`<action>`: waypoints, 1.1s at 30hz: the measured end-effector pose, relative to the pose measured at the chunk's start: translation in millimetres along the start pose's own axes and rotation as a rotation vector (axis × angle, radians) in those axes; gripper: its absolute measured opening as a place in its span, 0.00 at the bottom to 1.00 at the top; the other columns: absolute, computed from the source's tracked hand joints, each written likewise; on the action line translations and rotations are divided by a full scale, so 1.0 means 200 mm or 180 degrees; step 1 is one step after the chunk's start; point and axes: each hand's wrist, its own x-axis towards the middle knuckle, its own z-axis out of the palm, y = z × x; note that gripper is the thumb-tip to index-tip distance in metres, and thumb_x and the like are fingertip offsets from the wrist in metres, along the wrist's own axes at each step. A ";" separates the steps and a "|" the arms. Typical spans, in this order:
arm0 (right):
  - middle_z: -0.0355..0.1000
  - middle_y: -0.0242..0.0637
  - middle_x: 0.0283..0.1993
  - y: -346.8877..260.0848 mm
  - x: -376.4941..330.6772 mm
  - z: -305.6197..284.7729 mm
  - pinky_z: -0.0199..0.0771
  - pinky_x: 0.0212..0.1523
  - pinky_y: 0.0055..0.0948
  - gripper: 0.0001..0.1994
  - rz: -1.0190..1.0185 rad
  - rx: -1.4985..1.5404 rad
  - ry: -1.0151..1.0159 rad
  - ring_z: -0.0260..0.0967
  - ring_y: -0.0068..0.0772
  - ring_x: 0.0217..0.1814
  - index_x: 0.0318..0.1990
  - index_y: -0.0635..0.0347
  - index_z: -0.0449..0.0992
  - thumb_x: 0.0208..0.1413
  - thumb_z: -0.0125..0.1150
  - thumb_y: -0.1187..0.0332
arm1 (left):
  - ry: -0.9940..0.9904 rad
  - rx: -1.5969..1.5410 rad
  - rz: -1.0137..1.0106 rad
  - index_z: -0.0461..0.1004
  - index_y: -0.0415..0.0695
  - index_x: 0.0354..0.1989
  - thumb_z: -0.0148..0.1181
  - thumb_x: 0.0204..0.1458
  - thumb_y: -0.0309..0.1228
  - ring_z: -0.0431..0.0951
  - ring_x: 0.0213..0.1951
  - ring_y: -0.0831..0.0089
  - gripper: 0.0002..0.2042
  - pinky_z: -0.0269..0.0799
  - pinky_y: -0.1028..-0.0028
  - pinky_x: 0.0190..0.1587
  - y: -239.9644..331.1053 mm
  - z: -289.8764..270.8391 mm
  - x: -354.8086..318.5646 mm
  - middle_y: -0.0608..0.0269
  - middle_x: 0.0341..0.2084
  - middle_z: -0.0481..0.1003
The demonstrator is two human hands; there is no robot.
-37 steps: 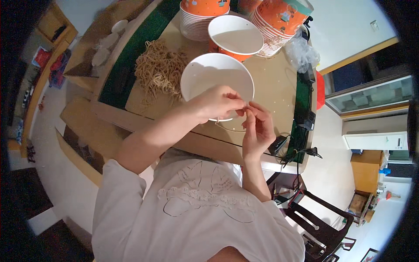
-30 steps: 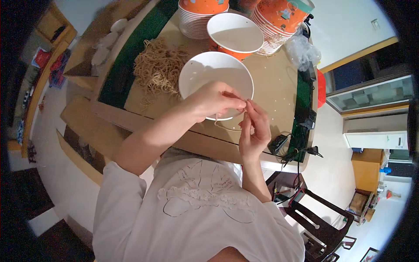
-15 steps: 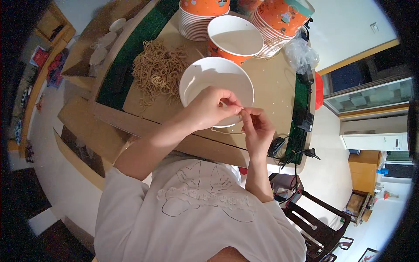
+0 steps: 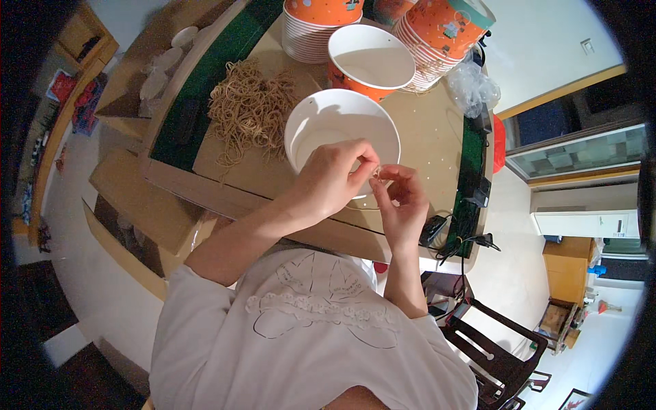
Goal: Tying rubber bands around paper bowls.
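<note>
My left hand [image 4: 338,174] and my right hand [image 4: 403,201] meet at their fingertips over the near right rim of a white-lined paper tub [image 4: 311,130]. Both are pinched closed on a thin tan cord [image 4: 377,173], of which only a small loop shows between them. A second tub [image 4: 365,55], orange outside, stands just behind and touches or nearly touches the first. To the left of the tubs lies a tangled heap of tan cords [image 4: 249,109] on the cardboard sheet.
Stacked orange tubs [image 4: 307,41] [image 4: 437,41] rise at the back of the table. Clear plastic bags [image 4: 471,89] sit at the right edge, above black adapters and cables [image 4: 471,195]. Open cardboard boxes [image 4: 147,201] stand on the left; a dark chair [image 4: 495,348] stands at lower right.
My fingertips have shifted slightly at the rim and a small cord loop now shows between them. The tubs appear slightly farther right in the view.
</note>
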 end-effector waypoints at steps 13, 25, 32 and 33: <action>0.68 0.24 0.23 0.03 0.00 0.04 0.59 0.24 0.12 0.03 -0.0202 -0.0355 0.0181 0.60 0.10 0.23 0.32 0.64 0.73 0.52 0.61 0.77 | -0.0011 -0.0264 -0.0167 0.68 0.37 0.32 0.54 0.51 0.22 0.78 0.27 0.59 0.03 0.70 0.67 0.29 0.02 0.00 0.02 0.54 0.24 0.75; 0.67 0.22 0.23 0.06 0.01 0.05 0.53 0.20 0.12 0.02 -0.0303 -0.0239 0.0271 0.54 0.08 0.21 0.32 0.63 0.74 0.53 0.60 0.76 | 0.0074 -0.0115 -0.0013 0.70 0.38 0.32 0.56 0.52 0.23 0.70 0.20 0.82 0.03 0.65 0.78 0.23 -0.03 0.03 0.03 0.63 0.22 0.74; 0.68 0.34 0.25 0.04 0.00 0.02 0.60 0.23 0.18 0.01 -0.0522 -0.0702 0.0148 0.60 0.17 0.22 0.32 0.65 0.74 0.51 0.60 0.78 | 0.0299 0.0678 0.0340 0.68 0.40 0.34 0.52 0.51 0.21 0.76 0.28 0.58 0.03 0.70 0.65 0.29 -0.01 0.03 0.02 0.54 0.27 0.74; 0.67 0.36 0.26 0.03 0.00 0.02 0.61 0.23 0.19 0.02 -0.0482 -0.0754 0.0118 0.60 0.19 0.22 0.32 0.65 0.74 0.51 0.60 0.78 | 0.0305 0.0908 0.0350 0.67 0.41 0.34 0.52 0.51 0.20 0.76 0.30 0.54 0.04 0.70 0.63 0.30 0.00 0.03 0.02 0.53 0.27 0.73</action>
